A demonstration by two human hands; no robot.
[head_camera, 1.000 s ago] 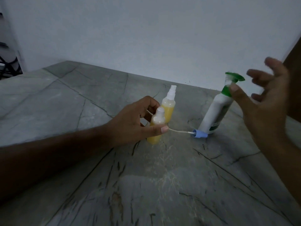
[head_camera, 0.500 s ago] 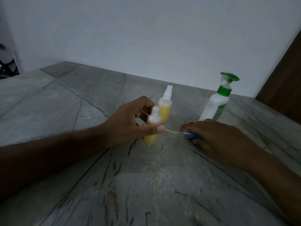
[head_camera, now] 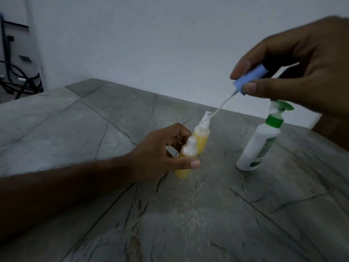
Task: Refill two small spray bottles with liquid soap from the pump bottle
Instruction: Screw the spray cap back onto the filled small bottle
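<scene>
My left hand (head_camera: pixel 160 150) grips a small uncapped spray bottle (head_camera: pixel 186 161) of yellow liquid that stands on the grey stone table (head_camera: pixel 94 129). Right behind it stands a second small yellow bottle (head_camera: pixel 202 138) with its white spray top on. High at the right, my right hand (head_camera: pixel 302 69) pinches a blue spray cap (head_camera: pixel 249 78) whose thin white dip tube (head_camera: pixel 222 104) hangs down-left toward the bottles. The white pump bottle (head_camera: pixel 258 146) with a green collar and pump head stands to the right, touched by neither hand.
A white wall runs behind the table's far edge. Dark cables and a metal frame (head_camera: pixel 15 76) sit at the far left beyond the table. A brown surface (head_camera: pixel 332 129) shows at the right edge.
My right hand left the pump bottle, came down on the blue cap lying on the table, and lifted it up and right with its tube. My left hand kept hold of the open bottle.
</scene>
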